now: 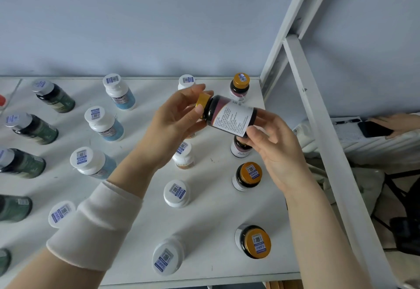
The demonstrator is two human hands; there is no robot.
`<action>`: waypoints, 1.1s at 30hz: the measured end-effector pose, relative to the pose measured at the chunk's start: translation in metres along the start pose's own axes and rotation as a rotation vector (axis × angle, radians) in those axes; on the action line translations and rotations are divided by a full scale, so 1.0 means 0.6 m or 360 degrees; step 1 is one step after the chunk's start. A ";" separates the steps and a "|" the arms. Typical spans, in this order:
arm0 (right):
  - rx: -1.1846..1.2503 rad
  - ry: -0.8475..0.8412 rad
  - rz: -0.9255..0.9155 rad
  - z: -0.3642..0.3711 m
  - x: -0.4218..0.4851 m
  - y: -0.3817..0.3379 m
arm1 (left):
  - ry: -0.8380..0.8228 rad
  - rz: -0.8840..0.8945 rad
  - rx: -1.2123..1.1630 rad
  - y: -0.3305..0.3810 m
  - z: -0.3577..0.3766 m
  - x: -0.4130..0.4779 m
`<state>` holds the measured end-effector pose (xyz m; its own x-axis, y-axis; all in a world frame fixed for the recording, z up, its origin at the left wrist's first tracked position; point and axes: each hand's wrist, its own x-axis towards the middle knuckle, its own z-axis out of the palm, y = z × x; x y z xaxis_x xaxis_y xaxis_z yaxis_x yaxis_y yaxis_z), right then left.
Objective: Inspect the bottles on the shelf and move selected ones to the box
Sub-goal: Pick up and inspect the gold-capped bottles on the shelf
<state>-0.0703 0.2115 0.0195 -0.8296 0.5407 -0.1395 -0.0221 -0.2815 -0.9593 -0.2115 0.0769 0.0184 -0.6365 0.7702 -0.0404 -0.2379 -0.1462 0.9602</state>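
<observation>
Head view, the only one: dark bottle [229, 118] is held on its side in the air above the shelf [216, 220], roughly over the right-hand rows. Left hand [175, 120] has fingers curled round the gold cap [203, 104] end, thumb on the cap rim. Right hand [275, 150] pinches the base end btw thumb and fingertips. Label [236, 118] faces up toward the eyes, so prob. held this way to read the print, i.e. the inspect step.

Room: gold-capped bottles [248, 176] stand right under the hands, white-capped bottles [176, 193] just beside them, blue bottles [103, 124] and green bottles [34, 128] further left, all w/ gaps btw them. Wall [159, 27] shuts off the back and the upright post [318, 111] stands near the right edge, so the free way out looks to be up and back over the front edge. Box not in sight, so can't tell which way to carry.
</observation>
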 end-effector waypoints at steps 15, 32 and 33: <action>-0.1017 0.0296 -0.0716 0.013 -0.011 0.024 | 0.0133 -0.0199 -0.0110 0.006 0.023 0.028; -0.2262 0.0403 -0.0390 -0.053 0.039 -0.001 | -0.0233 0.0202 0.1328 0.026 0.050 0.131; -0.2401 0.0330 -0.0241 -0.057 0.047 -0.002 | -0.0257 0.0213 0.1461 0.014 0.052 0.140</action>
<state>-0.0748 0.2543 0.0084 -0.7787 0.6233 0.0716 0.5800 0.7587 -0.2967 -0.2441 0.1600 0.0319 -0.4909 0.8692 0.0589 0.5449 0.2536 0.7992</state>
